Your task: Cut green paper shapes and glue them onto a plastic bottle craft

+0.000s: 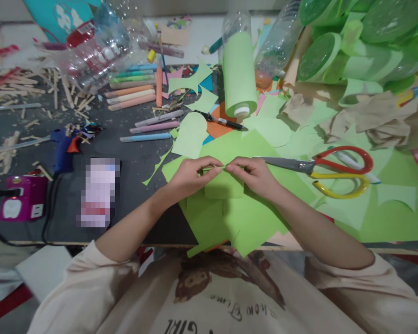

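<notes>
A small piece of green paper is pinched at its upper edge between both hands, over larger green sheets. My left hand closes thumb and fingers on its left part. My right hand grips it close by, the fingertips of the two hands nearly meeting. Just right of my right hand lie large scissors with one red and one yellow handle loop. A black pen rests beyond the hands, beside a rounded light-green paper cutout.
Behind the pen lies a plastic bottle wrapped in green paper. Green-papered bottles fill the back right, near crumpled brown paper. On the left are a blue glue gun, a phone, a purple box, markers and wood sticks.
</notes>
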Tool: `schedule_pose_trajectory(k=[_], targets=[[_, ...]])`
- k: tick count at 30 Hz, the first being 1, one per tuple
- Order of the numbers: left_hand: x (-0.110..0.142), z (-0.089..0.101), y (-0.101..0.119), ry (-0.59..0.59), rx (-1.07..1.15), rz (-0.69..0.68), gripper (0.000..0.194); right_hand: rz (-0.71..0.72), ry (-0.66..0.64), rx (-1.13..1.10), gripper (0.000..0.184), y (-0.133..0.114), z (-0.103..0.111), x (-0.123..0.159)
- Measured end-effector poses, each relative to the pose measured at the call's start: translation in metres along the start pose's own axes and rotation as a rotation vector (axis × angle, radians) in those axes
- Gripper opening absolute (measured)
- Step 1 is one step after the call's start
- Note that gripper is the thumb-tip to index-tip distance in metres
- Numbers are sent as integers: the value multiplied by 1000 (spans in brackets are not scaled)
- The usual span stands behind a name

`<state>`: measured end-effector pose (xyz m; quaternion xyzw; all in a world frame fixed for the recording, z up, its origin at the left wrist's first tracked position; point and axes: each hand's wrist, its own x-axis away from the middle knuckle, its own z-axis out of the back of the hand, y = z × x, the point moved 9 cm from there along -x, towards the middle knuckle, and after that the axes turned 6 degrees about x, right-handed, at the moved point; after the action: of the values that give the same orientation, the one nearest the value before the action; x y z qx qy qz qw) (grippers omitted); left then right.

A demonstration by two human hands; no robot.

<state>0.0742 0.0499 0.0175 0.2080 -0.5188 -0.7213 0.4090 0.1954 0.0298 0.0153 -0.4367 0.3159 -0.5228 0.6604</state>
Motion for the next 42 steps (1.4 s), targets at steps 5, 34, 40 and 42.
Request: schedule_pose_trajectory(k=[5,34,40,42], targets=[[-1,0,-2,-17,-71,-48,45,10,12,6,49,-1,2,0],[2,10,-1,108,81,-6,25,-24,-37,-9,50,1,-1,0],[-1,4,-2,16,44,15,38,-12,6,-2,41,1,3,0],[-2,2,-3,-16,10,9,41,-11,19,8,38,1,4,0]])
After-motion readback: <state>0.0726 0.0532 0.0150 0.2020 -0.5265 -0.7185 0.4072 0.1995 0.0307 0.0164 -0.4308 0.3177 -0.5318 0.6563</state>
